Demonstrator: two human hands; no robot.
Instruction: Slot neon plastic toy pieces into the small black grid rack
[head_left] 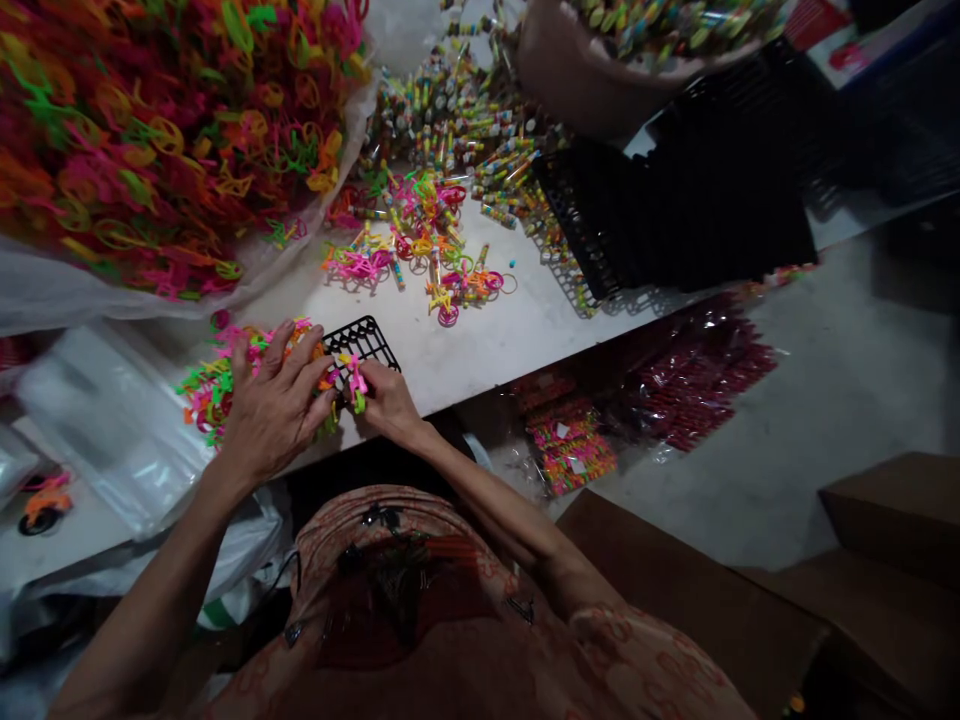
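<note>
My left hand [274, 405] lies spread, fingers apart, on a small pile of bright plastic toy pieces [217, 385] at the near edge of the white table [480, 345]. My right hand [386, 395] is closed in a pinch on a pink and green toy piece [354, 380] beside a black plastic grid tray [364, 345]. The tray lies flat between the two hands, partly covered by toy pieces. Further back lies a loose scatter of pink, yellow and green toy bicycles [427, 245].
A large clear bag of neon plastic pieces [165, 130] fills the back left. Striped candy tubes [465, 130] lie at the back, a stack of black grid trays [675, 215] at the right. Clear bags [112, 425] lie left. Packed goods [637, 400] and cardboard boxes [885, 520] sit on the floor.
</note>
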